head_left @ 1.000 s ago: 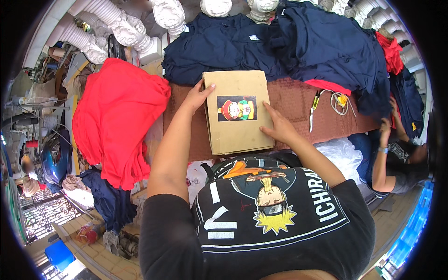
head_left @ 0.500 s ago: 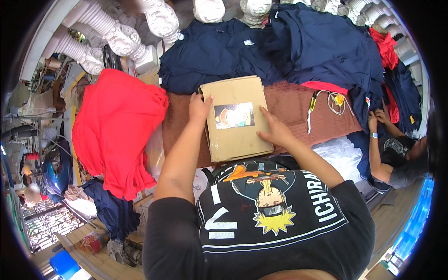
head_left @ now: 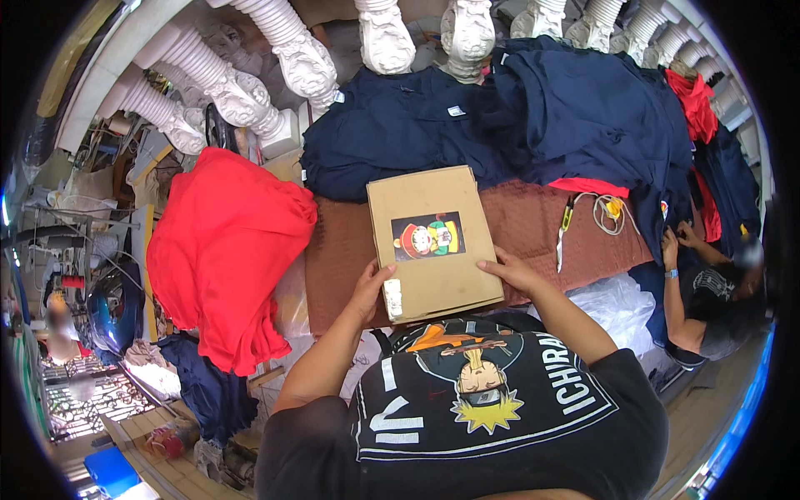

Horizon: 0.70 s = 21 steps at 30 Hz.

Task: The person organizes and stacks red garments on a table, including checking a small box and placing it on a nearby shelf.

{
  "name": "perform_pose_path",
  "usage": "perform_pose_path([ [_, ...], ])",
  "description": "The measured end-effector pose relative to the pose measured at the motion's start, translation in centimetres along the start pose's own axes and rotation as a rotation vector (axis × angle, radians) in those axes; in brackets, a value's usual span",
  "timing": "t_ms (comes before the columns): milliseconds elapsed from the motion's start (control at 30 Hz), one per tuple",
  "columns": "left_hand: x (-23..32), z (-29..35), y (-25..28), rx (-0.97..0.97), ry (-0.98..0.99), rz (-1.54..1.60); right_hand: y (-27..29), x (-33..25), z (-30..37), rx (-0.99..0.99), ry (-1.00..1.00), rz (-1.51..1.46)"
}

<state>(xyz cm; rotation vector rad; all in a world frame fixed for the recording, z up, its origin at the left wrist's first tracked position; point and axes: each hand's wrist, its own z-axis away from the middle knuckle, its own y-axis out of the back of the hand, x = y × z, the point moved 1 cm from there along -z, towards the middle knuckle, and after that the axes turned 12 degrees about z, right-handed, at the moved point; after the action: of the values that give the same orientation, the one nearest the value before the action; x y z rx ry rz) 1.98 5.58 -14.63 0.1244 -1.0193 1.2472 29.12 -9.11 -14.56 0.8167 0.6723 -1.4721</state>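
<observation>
A flat brown cardboard piece (head_left: 433, 287), layered along its left edge, is between my hands above the near part of the brown cloth. It bears a dark cartoon picture (head_left: 429, 236) and a small whitish patch near its lower left corner. My left hand (head_left: 371, 290) grips its lower left edge, thumb on top and fingers partly hidden beneath. My right hand (head_left: 510, 272) holds the right edge the same way, its thumb lying on the face. Whether the near end is lifted off the cloth I cannot tell.
Dark blue garments (head_left: 417, 125) are piled along the far side, and a red garment pile (head_left: 225, 258) stands at left. On the brown cloth (head_left: 533, 225) lie a yellow cutter (head_left: 567, 218) and a coiled cord (head_left: 611, 212). A person (head_left: 708, 283) handles garments at right, near clear plastic (head_left: 617, 302).
My left hand has moved from the upper left edge of the cardboard to its lower left. My right hand has slid nearer along the right edge and grips it. The whole view has shifted.
</observation>
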Motion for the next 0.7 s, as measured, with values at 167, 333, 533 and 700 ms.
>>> perform_pose_path([
  [167, 2.0, 1.9, -1.5, -0.082, 0.017, 0.212, -1.1, -2.6, 0.1, -0.005, 0.181, -0.159],
  [333, 3.6, 4.6, -1.5, -0.17, -0.033, 0.109, -1.6, -5.2, 0.3, -0.076, 0.194, -0.31],
  [533, 5.9, 5.5, -0.3, -0.084, -0.059, 0.099, -3.0, -7.8, -1.1, -0.146, 0.207, -0.347],
  [700, 9.6, 5.2, 1.6, -0.037, -0.181, 0.185, -4.9, -10.8, -2.0, -0.133, 0.292, -0.341],
])
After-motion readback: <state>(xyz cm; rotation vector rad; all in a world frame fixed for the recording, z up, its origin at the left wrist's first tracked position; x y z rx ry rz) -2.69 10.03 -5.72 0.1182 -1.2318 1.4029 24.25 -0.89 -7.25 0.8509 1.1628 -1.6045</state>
